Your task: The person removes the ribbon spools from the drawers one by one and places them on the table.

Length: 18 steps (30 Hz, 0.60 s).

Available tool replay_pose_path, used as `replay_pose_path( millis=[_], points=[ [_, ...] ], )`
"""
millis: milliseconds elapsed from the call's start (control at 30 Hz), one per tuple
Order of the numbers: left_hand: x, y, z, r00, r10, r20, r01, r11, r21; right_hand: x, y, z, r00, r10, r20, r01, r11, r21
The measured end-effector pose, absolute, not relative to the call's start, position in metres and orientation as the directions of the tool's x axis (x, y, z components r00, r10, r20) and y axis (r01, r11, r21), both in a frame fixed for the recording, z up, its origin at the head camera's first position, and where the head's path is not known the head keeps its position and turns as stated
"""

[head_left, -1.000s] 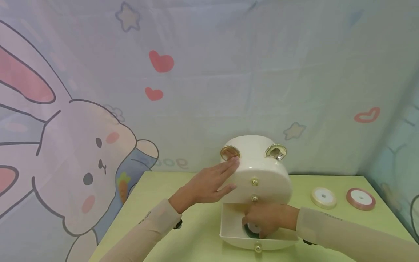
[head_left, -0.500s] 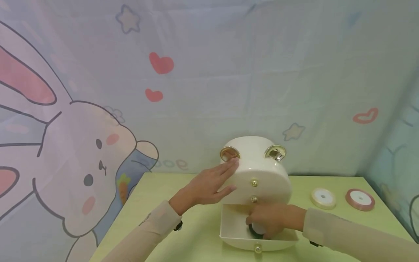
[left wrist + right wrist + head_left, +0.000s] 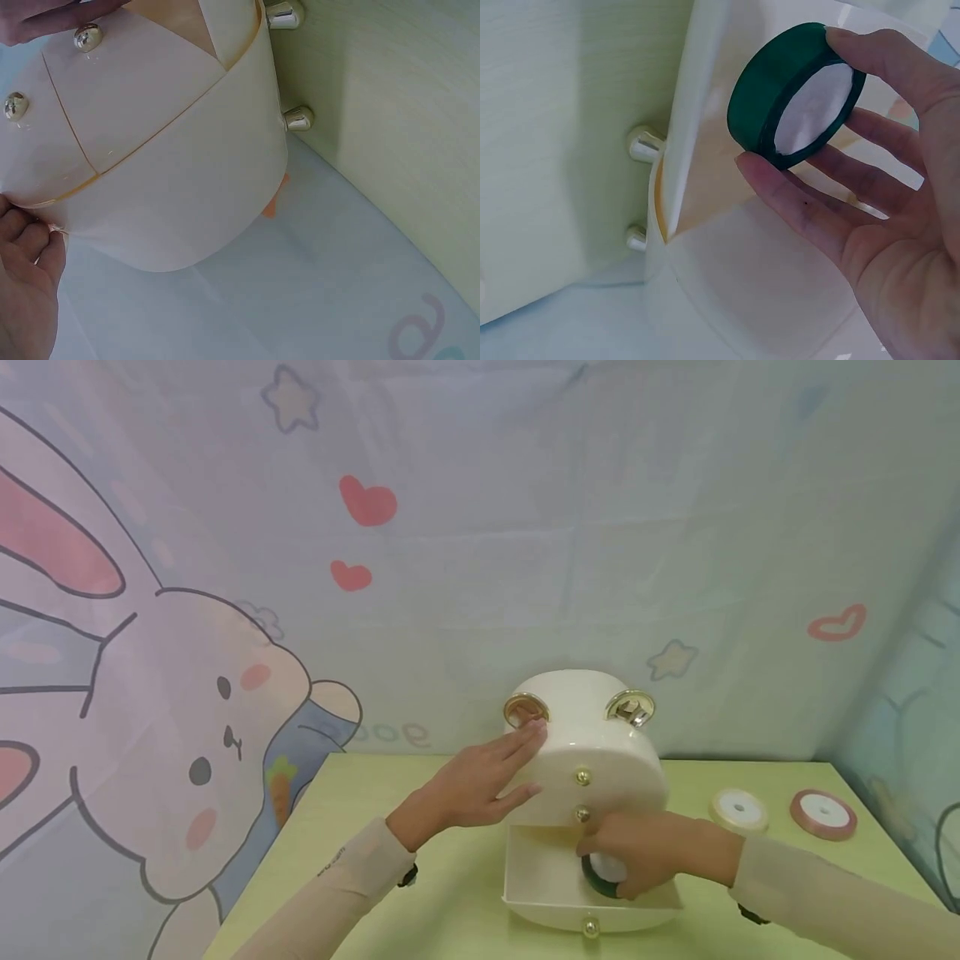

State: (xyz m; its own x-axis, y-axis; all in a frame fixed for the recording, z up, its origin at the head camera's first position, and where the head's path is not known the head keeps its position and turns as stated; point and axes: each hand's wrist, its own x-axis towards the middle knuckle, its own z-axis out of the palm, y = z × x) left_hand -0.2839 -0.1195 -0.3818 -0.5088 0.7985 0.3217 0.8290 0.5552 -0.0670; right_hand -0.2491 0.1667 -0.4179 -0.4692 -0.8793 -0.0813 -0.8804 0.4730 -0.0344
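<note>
A white, rounded storage box (image 3: 592, 785) with gold knobs and two gold ear-like rings stands on the table, its bottom drawer (image 3: 536, 868) pulled out. My right hand (image 3: 645, 852) pinches a dark green ribbon roll (image 3: 600, 878) over the drawer. In the right wrist view, thumb and fingers hold the green ribbon roll (image 3: 787, 97) by its rim, its white centre showing. My left hand (image 3: 480, 781) lies with straight fingers against the box's upper left side, fingertips just below the left gold ring (image 3: 527, 708).
On the green table (image 3: 420, 893), right of the box, lie a cream ribbon roll (image 3: 738, 811) and a pink ribbon roll (image 3: 823, 814). A printed cloth (image 3: 480, 635) with a rabbit and hearts hangs behind. Short gold feet (image 3: 298, 118) stick out from the box's underside.
My right hand has moved right and slightly up with the green ribbon roll, from the drawer's middle toward its right side. My left hand has stayed in place.
</note>
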Motion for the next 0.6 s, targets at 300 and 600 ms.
replay_pose_path(
  millis=[300, 600],
  points=[
    [-0.285, -0.120, -0.383, -0.510, 0.799, 0.318, 0.829, 0.556, -0.066, -0.241, 0.185, -0.404, -0.508, -0.860, -0.051, -0.848, 0.510, -0.144],
    [-0.284, -0.120, -0.382, -0.516, 0.799, 0.310, 0.831, 0.554, -0.046, -0.226, 0.209, -0.393, -0.520, -0.854, 0.027, -0.847, 0.511, -0.147]
  ],
)
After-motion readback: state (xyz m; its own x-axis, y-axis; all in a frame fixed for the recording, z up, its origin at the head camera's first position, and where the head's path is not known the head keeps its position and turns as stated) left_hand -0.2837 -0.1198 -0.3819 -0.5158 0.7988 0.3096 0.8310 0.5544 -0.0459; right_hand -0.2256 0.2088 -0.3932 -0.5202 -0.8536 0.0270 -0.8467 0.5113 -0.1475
